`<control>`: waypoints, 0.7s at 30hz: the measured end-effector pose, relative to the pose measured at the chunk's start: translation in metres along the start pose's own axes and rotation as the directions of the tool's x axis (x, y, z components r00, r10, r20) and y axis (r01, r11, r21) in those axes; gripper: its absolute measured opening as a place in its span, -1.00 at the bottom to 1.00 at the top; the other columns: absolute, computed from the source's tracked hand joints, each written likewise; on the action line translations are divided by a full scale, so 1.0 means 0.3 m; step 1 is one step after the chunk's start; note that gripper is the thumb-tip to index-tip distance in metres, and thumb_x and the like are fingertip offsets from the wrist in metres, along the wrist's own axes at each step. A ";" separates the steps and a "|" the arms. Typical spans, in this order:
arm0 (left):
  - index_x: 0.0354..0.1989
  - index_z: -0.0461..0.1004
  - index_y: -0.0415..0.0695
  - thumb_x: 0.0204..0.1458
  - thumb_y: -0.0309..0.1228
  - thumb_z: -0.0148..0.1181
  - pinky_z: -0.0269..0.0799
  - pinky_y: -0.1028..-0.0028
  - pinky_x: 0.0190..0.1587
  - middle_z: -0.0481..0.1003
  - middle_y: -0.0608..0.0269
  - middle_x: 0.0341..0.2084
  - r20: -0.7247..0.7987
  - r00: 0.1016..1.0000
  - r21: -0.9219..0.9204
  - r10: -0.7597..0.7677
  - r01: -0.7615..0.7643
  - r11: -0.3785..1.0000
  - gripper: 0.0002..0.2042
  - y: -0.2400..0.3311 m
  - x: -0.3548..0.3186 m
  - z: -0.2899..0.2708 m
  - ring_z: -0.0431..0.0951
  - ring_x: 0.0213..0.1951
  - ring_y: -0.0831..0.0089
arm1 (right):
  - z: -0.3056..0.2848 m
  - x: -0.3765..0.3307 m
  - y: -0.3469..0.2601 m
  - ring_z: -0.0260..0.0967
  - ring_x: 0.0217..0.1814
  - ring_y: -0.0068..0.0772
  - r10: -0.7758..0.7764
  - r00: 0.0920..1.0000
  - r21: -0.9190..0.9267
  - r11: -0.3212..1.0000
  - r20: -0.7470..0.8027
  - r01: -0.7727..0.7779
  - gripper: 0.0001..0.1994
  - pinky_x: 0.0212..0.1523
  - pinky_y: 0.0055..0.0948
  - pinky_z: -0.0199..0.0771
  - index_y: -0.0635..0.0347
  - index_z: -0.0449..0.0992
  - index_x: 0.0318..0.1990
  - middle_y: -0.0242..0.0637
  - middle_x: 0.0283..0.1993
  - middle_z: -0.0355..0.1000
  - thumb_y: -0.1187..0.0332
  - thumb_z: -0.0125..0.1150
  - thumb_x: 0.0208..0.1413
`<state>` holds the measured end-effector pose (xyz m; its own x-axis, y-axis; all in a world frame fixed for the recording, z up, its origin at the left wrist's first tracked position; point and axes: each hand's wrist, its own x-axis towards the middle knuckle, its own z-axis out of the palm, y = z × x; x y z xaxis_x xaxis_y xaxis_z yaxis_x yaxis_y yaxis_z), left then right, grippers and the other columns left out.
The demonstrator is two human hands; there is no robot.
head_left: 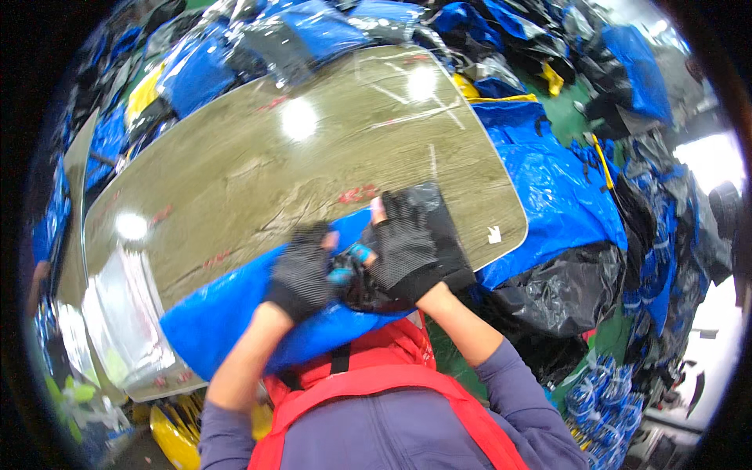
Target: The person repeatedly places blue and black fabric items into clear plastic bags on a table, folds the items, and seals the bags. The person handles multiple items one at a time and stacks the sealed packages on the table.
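The blue bag (235, 309) lay flat along the near edge of the table (258, 168), its long body running toward the person's left, with a glossy black plastic piece (435, 215) at its right end. Both hands wore dark fingerless mesh gloves. The left hand (301, 270) was curled down onto the bag just beside the bunched black material (364, 290), fingers bent and pressing; whether it actually pinched the fabric could not be told. The right hand (403, 243) lay spread over the black piece, palm down, its fingers holding the sheet against the tabletop. In my judgement the step in hand was the folding or flattening of the black piece at the bag's end, about midway, since the bunch between the hands was not yet smoothed. The next move would call for a firm hold by one hand while the other draws the gathered material flat. Beyond the table, heaps of blue and black bags (564, 196) covered the floor on the right, and clear-wrapped blue packs (258, 39) lay past the far edge.
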<state>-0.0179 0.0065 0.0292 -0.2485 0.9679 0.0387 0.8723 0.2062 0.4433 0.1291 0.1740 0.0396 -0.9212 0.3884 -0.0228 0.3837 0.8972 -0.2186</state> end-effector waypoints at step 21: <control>0.32 0.09 -0.13 0.10 -0.20 0.15 0.32 0.07 0.17 0.28 0.02 0.19 0.482 0.565 -0.841 -0.670 0.085 -0.534 -0.36 -0.080 -0.894 -0.107 0.35 0.17 0.09 | 0.203 -0.009 -0.261 0.09 0.36 0.16 -0.460 0.841 0.070 0.865 -0.285 0.497 -0.51 0.34 0.28 -0.19 -0.07 0.38 0.18 0.04 0.25 0.25 0.09 0.08 0.07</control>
<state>0.0144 -0.2628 0.0369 -0.5217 0.4782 -0.7065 -0.8410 -0.1486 0.5203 0.0977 0.0900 -0.0028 -0.9328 -0.0266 0.3594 -0.1309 0.9542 -0.2691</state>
